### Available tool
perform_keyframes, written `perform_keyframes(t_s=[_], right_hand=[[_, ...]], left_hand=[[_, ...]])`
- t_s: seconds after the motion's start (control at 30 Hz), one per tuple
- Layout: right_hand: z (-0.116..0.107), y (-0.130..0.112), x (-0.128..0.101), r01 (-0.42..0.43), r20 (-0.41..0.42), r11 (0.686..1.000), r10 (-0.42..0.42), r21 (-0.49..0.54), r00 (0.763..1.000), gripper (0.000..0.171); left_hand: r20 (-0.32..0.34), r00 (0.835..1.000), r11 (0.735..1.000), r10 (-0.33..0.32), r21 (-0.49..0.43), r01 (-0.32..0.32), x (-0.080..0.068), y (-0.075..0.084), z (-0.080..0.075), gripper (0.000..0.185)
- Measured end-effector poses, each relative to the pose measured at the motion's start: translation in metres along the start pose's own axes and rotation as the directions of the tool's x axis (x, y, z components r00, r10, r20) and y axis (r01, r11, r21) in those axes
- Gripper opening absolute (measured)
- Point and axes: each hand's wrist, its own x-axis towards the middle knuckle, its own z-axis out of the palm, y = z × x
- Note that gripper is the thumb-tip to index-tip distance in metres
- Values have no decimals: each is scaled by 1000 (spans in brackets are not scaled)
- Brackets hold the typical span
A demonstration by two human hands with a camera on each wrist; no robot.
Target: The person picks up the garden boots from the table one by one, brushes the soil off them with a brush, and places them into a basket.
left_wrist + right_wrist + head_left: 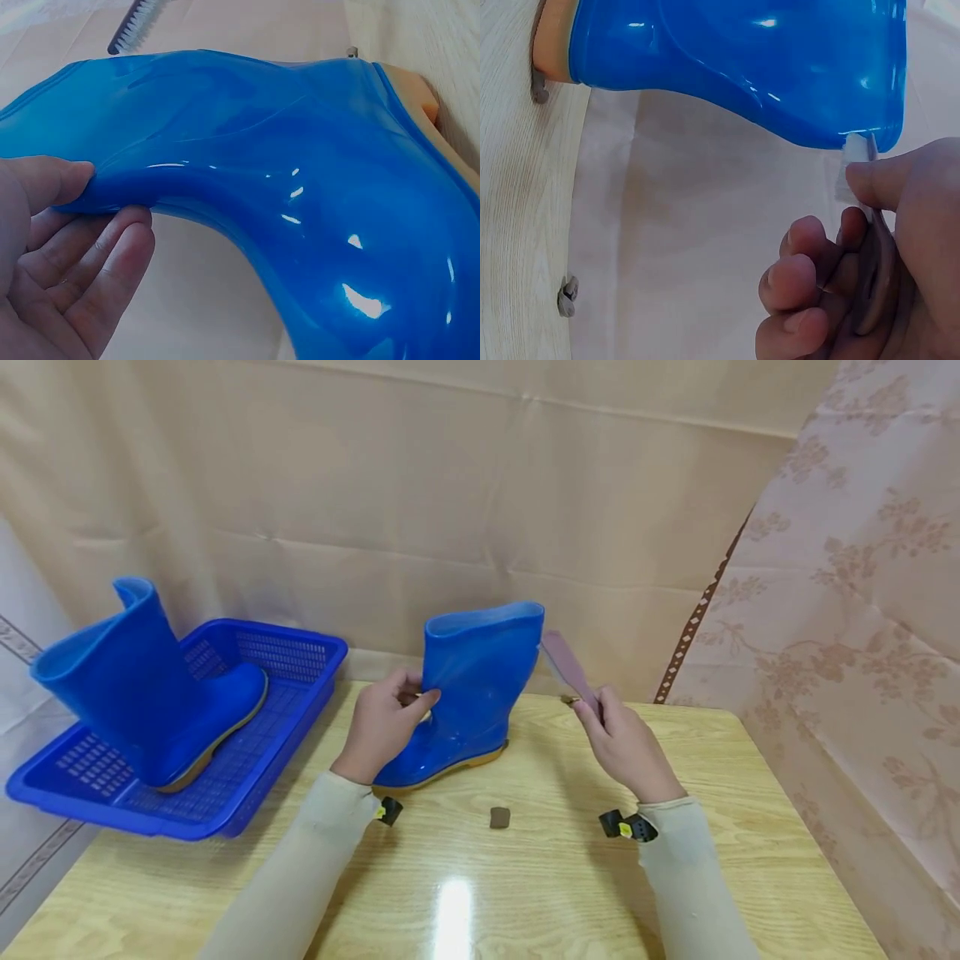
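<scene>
A blue rubber boot (480, 685) with a tan sole stands upright on the table. My left hand (384, 718) pinches the front of its shaft, the thumb (67, 180) on the near side and the fingers underneath in the left wrist view. In my right hand (626, 747) is a brush (567, 664) with a mauve back and white bristles (853, 166). Its bristles face the rear of the shaft, close below the top rim; whether they touch it I cannot tell. Brown material (540, 90) shows at the boot's heel.
At the left, a second blue boot (165, 693) stands in a blue plastic basket (288, 772). A flat brown piece (499, 817) lies on the wooden table (540, 893) in front of me. Farther back is a small brown lump (568, 297). Cloth (375, 510) hangs behind the table.
</scene>
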Motion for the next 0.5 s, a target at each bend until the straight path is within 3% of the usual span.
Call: perform_keyframes(t_s=[0.2,0.5], right_hand=[[1,-2,1,-3,-6,1000,3,-10,1000,38],[4,-2,-1,-30,-8,997,30,-77,1000,28]], left_hand=[[23,999,999,-36,3,36,-1,-4,-7,25],[129,989,997,-73,9,73,-4,-7,-12,41]])
